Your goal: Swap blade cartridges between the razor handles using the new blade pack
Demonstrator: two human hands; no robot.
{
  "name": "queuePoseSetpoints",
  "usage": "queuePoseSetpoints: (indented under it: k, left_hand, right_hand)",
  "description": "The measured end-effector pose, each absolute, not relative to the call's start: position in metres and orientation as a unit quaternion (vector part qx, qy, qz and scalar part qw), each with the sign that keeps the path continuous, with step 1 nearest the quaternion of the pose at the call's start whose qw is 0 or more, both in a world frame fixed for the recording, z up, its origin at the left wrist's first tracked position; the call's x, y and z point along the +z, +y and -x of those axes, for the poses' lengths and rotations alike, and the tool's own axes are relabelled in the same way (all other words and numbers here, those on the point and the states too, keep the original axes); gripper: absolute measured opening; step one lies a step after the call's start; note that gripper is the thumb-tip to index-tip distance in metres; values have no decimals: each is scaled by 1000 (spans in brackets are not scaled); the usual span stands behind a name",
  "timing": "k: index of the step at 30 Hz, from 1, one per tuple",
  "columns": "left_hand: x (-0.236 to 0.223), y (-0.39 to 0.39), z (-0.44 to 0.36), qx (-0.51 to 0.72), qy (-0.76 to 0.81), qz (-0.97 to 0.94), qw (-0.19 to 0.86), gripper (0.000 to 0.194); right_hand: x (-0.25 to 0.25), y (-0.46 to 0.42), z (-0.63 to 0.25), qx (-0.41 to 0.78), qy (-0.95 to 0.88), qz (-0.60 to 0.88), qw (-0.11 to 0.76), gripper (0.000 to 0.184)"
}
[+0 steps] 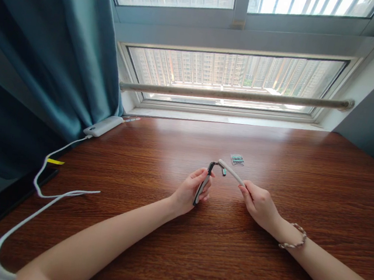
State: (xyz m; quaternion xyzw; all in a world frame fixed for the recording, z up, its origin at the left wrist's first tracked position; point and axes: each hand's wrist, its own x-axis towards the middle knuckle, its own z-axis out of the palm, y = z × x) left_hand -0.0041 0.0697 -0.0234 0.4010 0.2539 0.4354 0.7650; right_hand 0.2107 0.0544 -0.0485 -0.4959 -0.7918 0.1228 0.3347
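My left hand point(193, 191) is closed round a razor handle point(202, 187), dark with a pale stripe, held upright over the wooden table point(192, 252). Its curved top bends right toward a small teal tip. My right hand point(258, 204), with a beaded bracelet point(293, 237) on the wrist, pinches a slim white stick point(233, 172) that slants up and left. The stick's end meets the razor handle's tip between my hands. A small packet of razor blade cartridges point(237, 159) lies flat on the table just beyond the hands.
A white power bank point(103, 126) lies at the table's back left corner, its white cable point(54, 191) trailing toward me along the left edge. A teal curtain point(47, 46) hangs at the left. Behind the table are a window and a horizontal rail point(235, 94).
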Motion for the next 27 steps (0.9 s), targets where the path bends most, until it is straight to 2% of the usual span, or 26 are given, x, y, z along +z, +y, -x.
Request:
queuePoseSetpoints:
  k: [21,27]
  left_hand:
    - [-26,69,3,483,297,-397,722,26]
    - [-26,69,3,479,301,-390,726,26]
  right_hand:
    - [-41,47,-209,146,-787,462,382,18]
    - [-40,47,-209,152,-796,457,367,19]
